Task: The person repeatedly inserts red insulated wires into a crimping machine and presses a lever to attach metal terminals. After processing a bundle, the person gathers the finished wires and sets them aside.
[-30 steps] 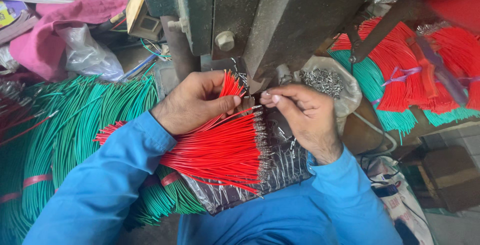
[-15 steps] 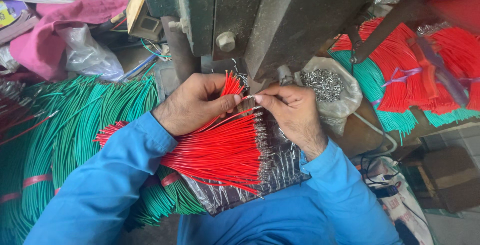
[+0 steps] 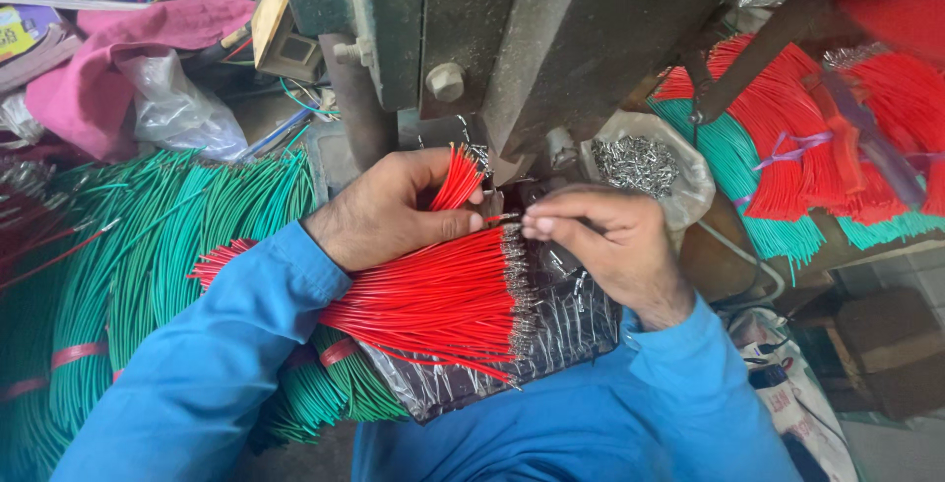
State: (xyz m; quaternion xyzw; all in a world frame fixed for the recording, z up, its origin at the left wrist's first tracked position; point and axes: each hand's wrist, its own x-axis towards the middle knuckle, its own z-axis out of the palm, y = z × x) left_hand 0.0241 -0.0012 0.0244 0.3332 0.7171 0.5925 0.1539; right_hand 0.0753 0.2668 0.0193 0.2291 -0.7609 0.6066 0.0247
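Fan of cut red insulated wires with metal tips [image 3: 443, 295] lies on crinkled clear plastic sheet [image 3: 551, 344] nearest; left hand [image 3: 394, 208] grips a red tuft, right hand [image 3: 605, 236] pinches one wire end toward grey-green metal press [image 3: 512, 39]—judgement: feed straight, fingers clear of die.

Glossy red plastic-coated wires [image 3: 433, 295] with bright metal tips lie on crinkled shiny foil [image 3: 551, 334] under a matt, worn metal press [image 3: 551, 39]

The left hand [image 3: 394, 211] covers the middle of the red wires [image 3: 443, 295]. Whatever the right hand [image 3: 605, 241] pinches is too small to tell. The green wires [image 3: 148, 275] run off the left edge.
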